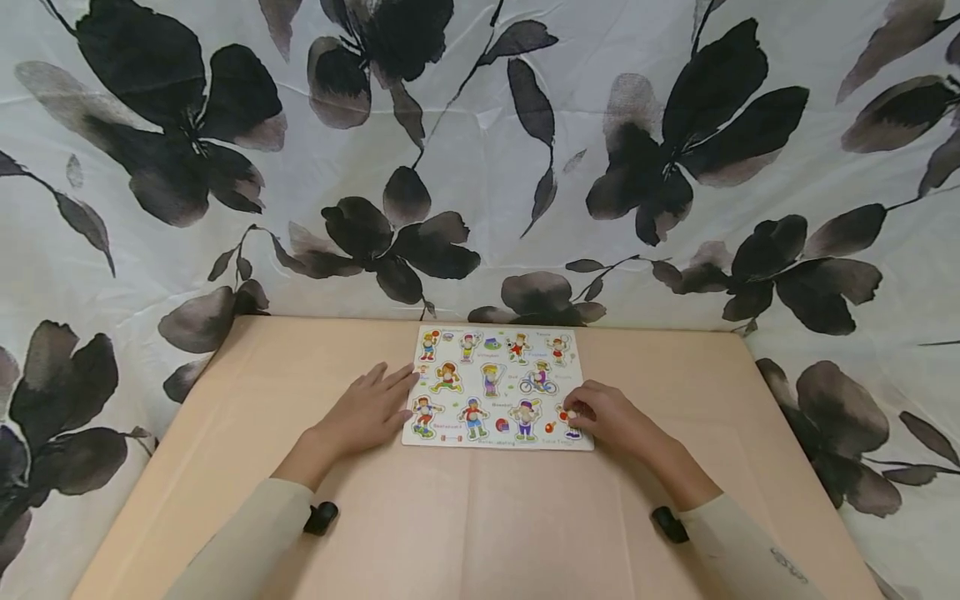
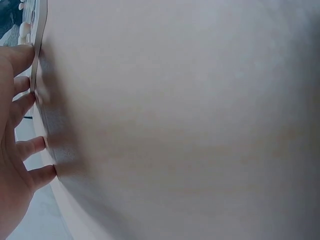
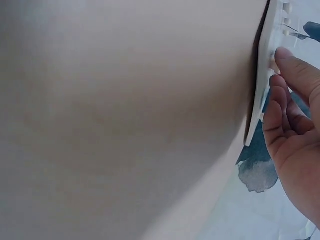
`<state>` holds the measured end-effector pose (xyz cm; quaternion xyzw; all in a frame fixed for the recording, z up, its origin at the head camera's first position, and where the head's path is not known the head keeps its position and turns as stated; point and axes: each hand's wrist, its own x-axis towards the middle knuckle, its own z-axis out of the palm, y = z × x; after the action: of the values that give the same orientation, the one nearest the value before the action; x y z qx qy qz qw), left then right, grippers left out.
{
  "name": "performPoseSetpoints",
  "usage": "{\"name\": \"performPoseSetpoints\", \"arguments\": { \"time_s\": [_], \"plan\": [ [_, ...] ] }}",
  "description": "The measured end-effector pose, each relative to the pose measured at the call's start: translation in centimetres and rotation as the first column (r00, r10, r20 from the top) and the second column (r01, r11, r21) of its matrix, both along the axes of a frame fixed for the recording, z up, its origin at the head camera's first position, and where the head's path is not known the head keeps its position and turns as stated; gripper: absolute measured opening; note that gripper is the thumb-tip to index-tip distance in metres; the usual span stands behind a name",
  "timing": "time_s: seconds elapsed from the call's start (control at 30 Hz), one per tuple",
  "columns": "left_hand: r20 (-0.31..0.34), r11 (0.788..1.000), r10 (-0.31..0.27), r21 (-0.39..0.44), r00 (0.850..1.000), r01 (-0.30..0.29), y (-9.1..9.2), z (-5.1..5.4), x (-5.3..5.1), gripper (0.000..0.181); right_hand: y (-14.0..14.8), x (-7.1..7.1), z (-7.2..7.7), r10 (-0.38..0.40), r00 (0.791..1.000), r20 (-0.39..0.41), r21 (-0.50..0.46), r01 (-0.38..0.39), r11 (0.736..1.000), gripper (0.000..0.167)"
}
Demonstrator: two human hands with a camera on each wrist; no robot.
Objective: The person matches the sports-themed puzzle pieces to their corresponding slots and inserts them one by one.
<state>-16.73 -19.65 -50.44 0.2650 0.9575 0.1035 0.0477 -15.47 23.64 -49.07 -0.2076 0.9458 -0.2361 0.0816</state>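
Note:
A white wooden peg puzzle board (image 1: 465,392) with colourful sports figures lies flat near the far edge of the table. My left hand (image 1: 372,410) rests beside it, fingers spread and fairly straight; the thumb and nearest fingertips touch the board's left edge, and other fingertips (image 2: 42,175) press on the tabletop. At the board's lower right corner my right hand (image 1: 609,417) pinches the small knob (image 3: 274,65) of a puzzle piece (image 1: 573,432) between thumb and curled index finger. That piece is mostly hidden by the fingers. Whether it is seated or lifted I cannot tell.
The table (image 1: 465,525) has a pale tan covering with faint creases. Behind it and at both sides hangs a white cloth (image 1: 495,242) with dark flowers. Small knobs (image 3: 287,7) stand up from the board's other pieces. Black wrist cameras (image 1: 321,518) sit by both sleeves.

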Motion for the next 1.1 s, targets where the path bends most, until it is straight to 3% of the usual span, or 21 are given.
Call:
{"name": "performPoseSetpoints", "arguments": {
  "time_s": [0.3, 0.73, 0.93, 1.1],
  "plan": [
    [0.027, 1.000, 0.008, 0.002, 1.000, -0.008, -0.4, 0.4, -0.3, 0.064, -0.2, -0.3, 0.0, 0.010, 1.000, 0.007, -0.002, -0.010, 1.000, 0.009],
    [0.008, 1.000, 0.000, 0.002, 1.000, 0.000, -0.8, 0.3, 0.1, 0.064, -0.7, -0.2, 0.0, 0.048, 0.999, -0.024, 0.008, -0.047, 0.999, 0.009],
    [0.031, 1.000, 0.012, 0.012, 0.999, -0.013, -0.7, 0.5, 0.0, 0.064, -0.4, -0.4, 0.3, 0.011, 1.000, 0.004, -0.012, -0.011, 1.000, 0.015],
    [0.083, 0.999, 0.017, 0.027, 0.996, -0.019, -0.3, 1.5, -0.5, 0.070, 0.0, -0.5, 1.3, -0.004, 0.997, -0.078, -0.030, 0.001, 1.000, 0.017]
  ]
}}
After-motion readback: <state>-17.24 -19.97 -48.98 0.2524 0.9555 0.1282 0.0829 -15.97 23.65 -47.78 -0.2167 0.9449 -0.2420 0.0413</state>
